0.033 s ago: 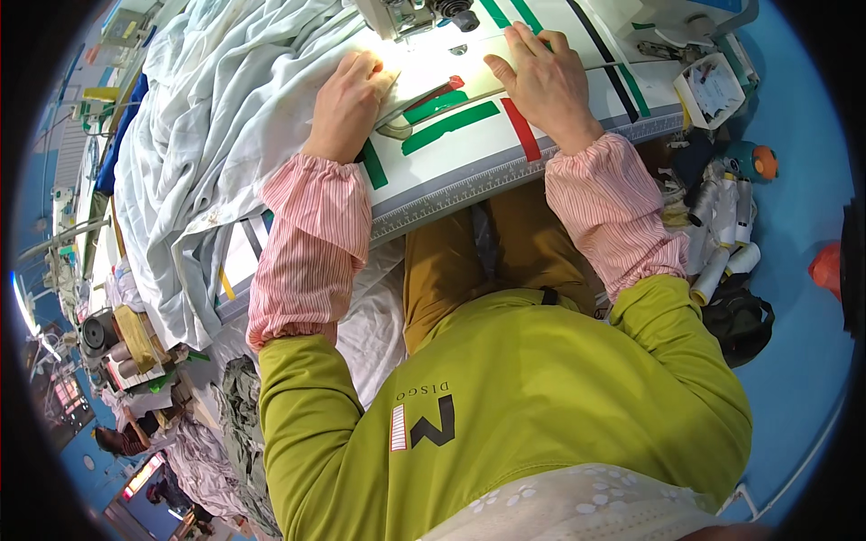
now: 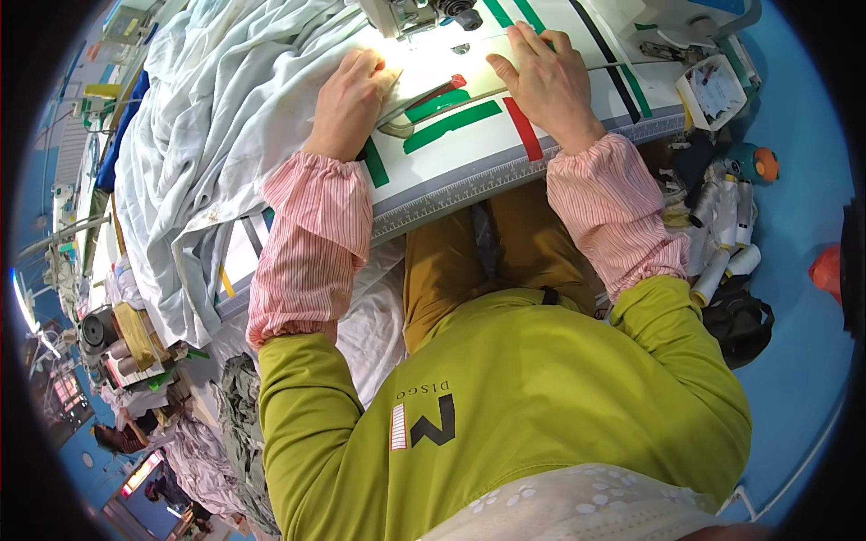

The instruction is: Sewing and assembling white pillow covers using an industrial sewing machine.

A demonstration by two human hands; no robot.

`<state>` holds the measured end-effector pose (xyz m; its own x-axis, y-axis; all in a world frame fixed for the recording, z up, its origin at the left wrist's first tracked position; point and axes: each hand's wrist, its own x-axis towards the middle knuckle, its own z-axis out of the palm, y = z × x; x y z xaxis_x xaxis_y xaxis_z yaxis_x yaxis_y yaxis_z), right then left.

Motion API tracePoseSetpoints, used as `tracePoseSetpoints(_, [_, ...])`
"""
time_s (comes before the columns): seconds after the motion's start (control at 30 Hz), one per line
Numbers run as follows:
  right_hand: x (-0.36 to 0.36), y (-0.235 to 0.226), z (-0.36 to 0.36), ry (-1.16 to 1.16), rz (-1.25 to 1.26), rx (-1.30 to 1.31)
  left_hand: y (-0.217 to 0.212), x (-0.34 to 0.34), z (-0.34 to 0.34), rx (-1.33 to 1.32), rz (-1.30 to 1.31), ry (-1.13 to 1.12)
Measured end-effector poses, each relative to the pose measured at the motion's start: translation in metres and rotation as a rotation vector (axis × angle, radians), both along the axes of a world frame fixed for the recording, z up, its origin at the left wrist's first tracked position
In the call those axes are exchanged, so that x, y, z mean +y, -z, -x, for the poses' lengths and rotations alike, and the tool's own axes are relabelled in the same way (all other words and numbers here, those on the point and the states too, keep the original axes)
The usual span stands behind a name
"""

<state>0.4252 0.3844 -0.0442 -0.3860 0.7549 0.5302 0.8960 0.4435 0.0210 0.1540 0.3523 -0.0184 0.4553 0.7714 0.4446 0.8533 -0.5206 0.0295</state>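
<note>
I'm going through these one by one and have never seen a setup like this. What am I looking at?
There is no robot here: these are a person's own bare hands, filmed by a fisheye camera on their head, so edges bend. The picture's left is the person's left. At the top, under bright light, is what looks like a sewing machine. The white tabletop carries pale cloth, green tape and red tape. The left hand rests with curled fingers beside the cloth; glare hides whether it grips anything. The right hand lies spread, nothing visibly held.
</note>
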Motion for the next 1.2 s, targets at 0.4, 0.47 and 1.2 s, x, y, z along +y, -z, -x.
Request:
tracePoseSetpoints(0.4, [-0.016,-0.068,0.033,-0.178,-0.069,0.335,-0.003,0.008,0.009,0.02,-0.013,-0.025])
tracePoseSetpoints(0.47, [0.011,-0.05,0.034,-0.313,-0.058,0.423,-0.005,0.012,0.007,0.017,-0.022,-0.013])
tracePoseSetpoints(1.2, [0.014,-0.021,0.044,-0.488,0.342,0.277,-0.011,-0.003,0.008,0.103,-0.015,0.151])
